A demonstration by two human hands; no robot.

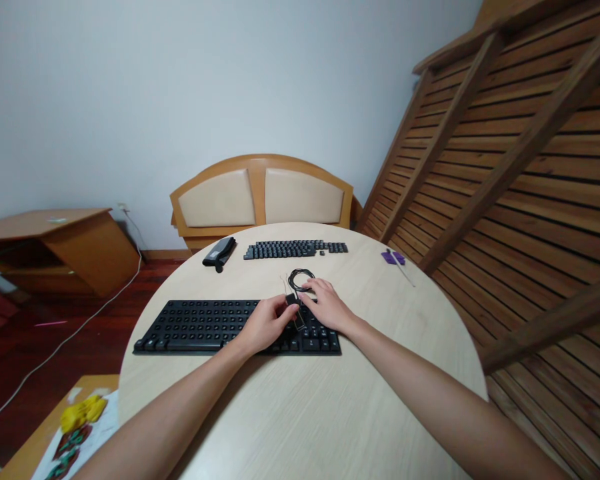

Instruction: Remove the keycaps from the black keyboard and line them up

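A black keyboard (200, 323) lies across the table before me, most of its switches bare and keycaps still on its right end. My left hand (269, 325) is closed on a wire keycap puller (293, 301) with a small black body, held over the right part of the keyboard. Thin wire loops stick out from both ends of the puller. My right hand (329, 307) rests just to its right, fingers stretched out and fingertips close to the puller and the coiled black cable (300, 281). Whether those fingertips touch the puller I cannot tell.
Removed black keycaps (283, 249) stand in rows at the back of the round table (405, 373). A black pouch (220, 253) is at the back left. Purple pieces (393, 257) and a thin rod (405, 272) lie at right. Wooden slats (540, 180) lean beyond the table.
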